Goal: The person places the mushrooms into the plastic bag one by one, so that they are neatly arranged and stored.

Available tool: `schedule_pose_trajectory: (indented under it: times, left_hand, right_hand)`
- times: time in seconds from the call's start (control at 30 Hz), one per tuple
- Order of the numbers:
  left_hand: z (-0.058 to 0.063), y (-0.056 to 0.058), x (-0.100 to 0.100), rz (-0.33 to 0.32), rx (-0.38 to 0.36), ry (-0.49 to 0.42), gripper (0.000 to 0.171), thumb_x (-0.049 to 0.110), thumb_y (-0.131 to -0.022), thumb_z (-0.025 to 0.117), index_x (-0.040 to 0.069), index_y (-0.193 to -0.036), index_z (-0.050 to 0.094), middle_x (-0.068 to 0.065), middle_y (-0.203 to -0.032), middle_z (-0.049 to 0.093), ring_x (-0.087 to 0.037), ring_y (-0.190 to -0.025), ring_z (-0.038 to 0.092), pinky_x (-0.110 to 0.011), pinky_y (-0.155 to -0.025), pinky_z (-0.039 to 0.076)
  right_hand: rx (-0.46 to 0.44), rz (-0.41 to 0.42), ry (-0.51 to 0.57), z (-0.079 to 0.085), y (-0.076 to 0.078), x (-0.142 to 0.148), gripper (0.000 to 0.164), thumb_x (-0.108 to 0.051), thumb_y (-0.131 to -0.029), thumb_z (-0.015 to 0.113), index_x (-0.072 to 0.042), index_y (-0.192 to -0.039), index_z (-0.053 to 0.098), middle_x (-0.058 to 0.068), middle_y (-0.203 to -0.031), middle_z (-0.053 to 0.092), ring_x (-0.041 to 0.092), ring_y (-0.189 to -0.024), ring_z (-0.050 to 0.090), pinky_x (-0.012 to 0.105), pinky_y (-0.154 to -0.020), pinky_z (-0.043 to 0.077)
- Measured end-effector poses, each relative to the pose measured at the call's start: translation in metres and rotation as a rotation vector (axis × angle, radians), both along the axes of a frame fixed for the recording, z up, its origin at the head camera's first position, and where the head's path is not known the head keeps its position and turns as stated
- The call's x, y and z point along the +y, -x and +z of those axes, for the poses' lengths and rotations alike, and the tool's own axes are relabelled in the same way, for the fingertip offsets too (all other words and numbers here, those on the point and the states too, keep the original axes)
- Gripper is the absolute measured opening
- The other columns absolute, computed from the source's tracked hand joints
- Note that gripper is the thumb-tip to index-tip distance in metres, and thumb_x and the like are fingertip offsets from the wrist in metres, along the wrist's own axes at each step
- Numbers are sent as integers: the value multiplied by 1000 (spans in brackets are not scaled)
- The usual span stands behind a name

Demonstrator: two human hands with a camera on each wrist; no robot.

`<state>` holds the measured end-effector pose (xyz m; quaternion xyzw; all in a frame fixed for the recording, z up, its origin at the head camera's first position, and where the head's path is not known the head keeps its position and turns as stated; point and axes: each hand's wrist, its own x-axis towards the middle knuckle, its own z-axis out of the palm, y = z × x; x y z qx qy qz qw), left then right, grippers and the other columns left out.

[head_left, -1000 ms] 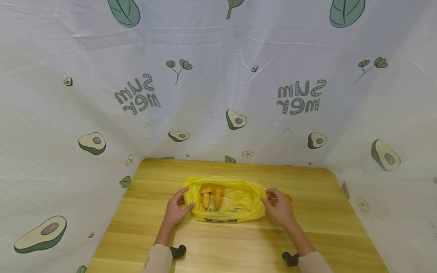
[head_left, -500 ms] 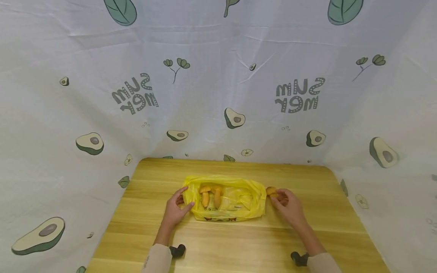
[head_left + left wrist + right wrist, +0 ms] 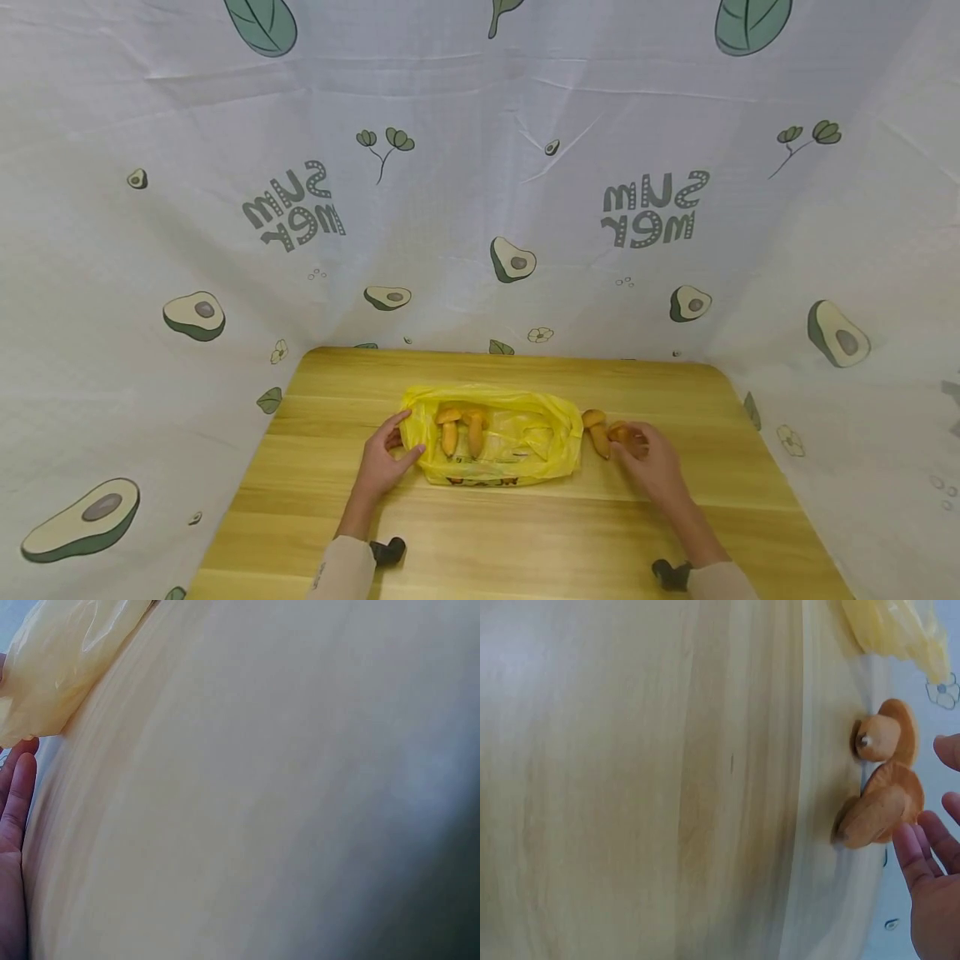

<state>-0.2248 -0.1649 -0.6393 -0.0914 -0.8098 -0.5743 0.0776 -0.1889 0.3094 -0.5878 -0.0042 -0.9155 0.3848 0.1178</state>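
A yellow plastic bag [image 3: 491,479] lies on the table, its mouth held wide. Two orange-brown mushrooms [image 3: 450,437] rest side by side inside its left part. My left hand [image 3: 382,462] holds the bag's left rim between thumb and fingers; in the left wrist view, other fingers [image 3: 19,795] extend below the bag. Two more mushrooms lie to the right of the bag: one mushroom [image 3: 596,433] near its edge, another mushroom [image 3: 881,810] beside my right hand [image 3: 651,458]. In the right wrist view this hand's fingers are loosely spread, close to that mushroom's cap, thumb apart.
The wooden table [image 3: 510,542] ends at a white curtain [image 3: 450,208] printed with avocados and leaves, which hangs behind and on both sides. A black wrist mount [image 3: 388,552] sits by the left sleeve, and another black mount [image 3: 670,575] by the right.
My right hand has left the bag's right rim and moved right, past one mushroom to the other, uncovering the nearer one. The left hand has stayed at the bag's left rim.
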Motion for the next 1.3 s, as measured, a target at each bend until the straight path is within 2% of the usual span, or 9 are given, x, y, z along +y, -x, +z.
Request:
schedule_pose_trajectory:
  times: [0.2,0.3,0.53,0.73,0.9,1.1,1.3]
  left_hand:
    - [26,-10,1,-48,-5,0,69,5,-88,81,-5,-149,49,-29,-138,59,-42,-109,66,-52,-95,56]
    - [31,-11,1,-48,2,-11,69,5,-88,81,-5,-148,51,-28,-139,59,-42,-108,66,-49,-94,57]
    - [26,-12,4,-23,9,-37,68,5,-86,82,-3,-147,53,-26,-137,61,-43,-108,66,-43,-94,58]
    - [26,-12,7,-13,4,-39,67,2,-87,81,-4,-147,52,-27,-135,61,-44,-108,65,-50,-95,56]
    - [28,-12,6,-19,9,-44,68,1,-86,81,-5,-147,52,-28,-134,61,-45,-108,65,-49,-94,57]
    - [27,-12,6,-13,13,-44,67,1,-86,82,-4,-146,53,-28,-132,62,-45,-108,66,-51,-94,57]
    - [26,-12,5,-15,14,-40,67,3,-86,82,-3,-147,53,-26,-135,62,-44,-108,66,-50,-95,57]
  right_hand:
    - [-71,-25,-11,-3,-3,11,51,-30,-99,71,5,-134,58,27,-131,62,41,-115,61,30,-88,55]
    - [-100,-49,10,-3,-5,16,54,-33,-100,69,4,-136,57,27,-133,61,42,-116,61,32,-88,54]
    - [-89,-82,-12,-5,-7,25,49,-28,-100,69,7,-133,58,29,-128,62,41,-112,61,30,-83,52]
    - [-134,-62,-23,-11,-6,25,46,-28,-101,67,7,-131,58,29,-125,64,40,-108,64,28,-81,52]
    - [-152,-51,8,-16,-5,20,47,-29,-101,68,6,-130,58,30,-125,65,42,-111,66,23,-83,54]
    - [-141,-19,31,-19,-3,15,49,-26,-100,69,8,-132,55,31,-123,65,42,-112,66,18,-83,54]
    - [-129,-24,34,-22,-2,14,45,-21,-99,70,9,-129,55,29,-119,66,39,-110,65,14,-80,52]
